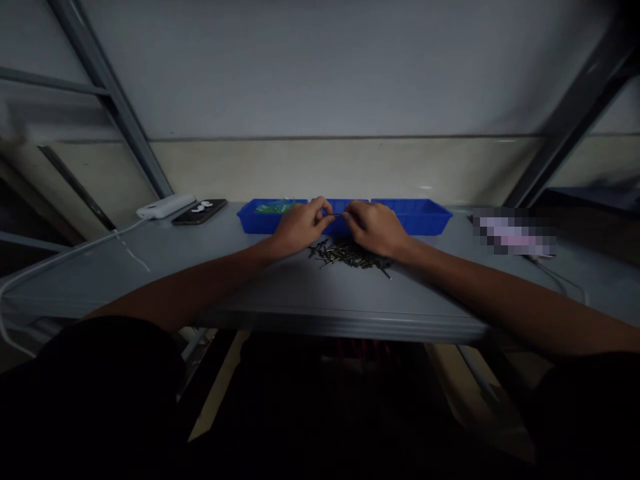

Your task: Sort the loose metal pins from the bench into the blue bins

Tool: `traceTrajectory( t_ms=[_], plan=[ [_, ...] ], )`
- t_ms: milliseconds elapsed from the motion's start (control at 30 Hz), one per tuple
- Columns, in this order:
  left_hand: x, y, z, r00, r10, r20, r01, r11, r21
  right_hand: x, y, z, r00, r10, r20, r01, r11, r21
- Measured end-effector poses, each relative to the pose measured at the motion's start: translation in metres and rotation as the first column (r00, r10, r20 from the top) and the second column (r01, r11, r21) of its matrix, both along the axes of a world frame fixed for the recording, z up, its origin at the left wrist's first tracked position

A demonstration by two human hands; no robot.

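Note:
My left hand [303, 225] and my right hand [376, 225] meet in front of the blue bins, each with thumb and fingers pinched. Between the fingertips runs a thin, dark metal piece [338, 215], held at both ends; its exact kind is too small to tell. Just below my hands lies a heap of slim metal pieces [353, 255], some dark and some brass-coloured, looking like screws or bits. My right hand hides part of the heap. Three blue plastic bins [415, 220] stand side by side behind it, and the left one holds green plastic bags [275, 207].
On the grey table [280, 287], a white power bank [166, 206] with a cable and a dark phone [200, 212] carrying white earbuds [202, 206] lie at the left. A blurred-out flat object [515, 232] with a cable is at the right. Metal posts [123, 113] flank the table.

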State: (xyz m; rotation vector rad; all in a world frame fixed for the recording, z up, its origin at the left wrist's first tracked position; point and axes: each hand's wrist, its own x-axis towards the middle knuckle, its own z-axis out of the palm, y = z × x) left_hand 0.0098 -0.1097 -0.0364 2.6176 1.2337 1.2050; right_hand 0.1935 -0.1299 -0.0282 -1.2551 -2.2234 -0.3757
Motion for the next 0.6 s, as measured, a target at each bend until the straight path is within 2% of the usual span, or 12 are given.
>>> traceTrajectory(
  t_ms=[400,600],
  plan=[
    [0.0006,-0.0046,0.0032,0.998,0.027,-0.059,-0.027,1.000,0.001,0.0007,-0.0017,0.0011,0.998,0.040,-0.044,-0.038,0.999,0.032],
    [0.0007,-0.0031,0.0012,0.999,0.029,-0.026,-0.028,0.999,0.017,0.0007,-0.0014,0.0014,0.999,0.036,-0.034,-0.035,0.998,0.043]
  ],
)
